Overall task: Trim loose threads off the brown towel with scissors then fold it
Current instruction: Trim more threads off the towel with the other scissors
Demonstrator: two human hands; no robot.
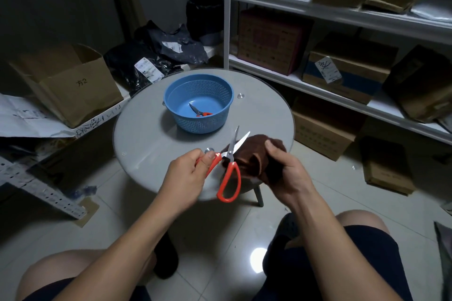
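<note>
My left hand [186, 173] grips one orange handle of a pair of scissors [229, 169]; the other handle loop hangs free below. The steel blades stand apart and point up and away, toward the basket. My right hand [287, 170] holds a bunched brown towel [254, 154] over the near right edge of the round table. The scissors lie just left of the towel and touch its left side.
A blue perforated basket [198, 102] stands at the middle of the round glass table [146, 124] with a second small pair of orange-handled scissors [199, 110] inside. White shelves with cardboard boxes [342, 73] line the right side. More boxes [66, 80] and black bags sit at the left.
</note>
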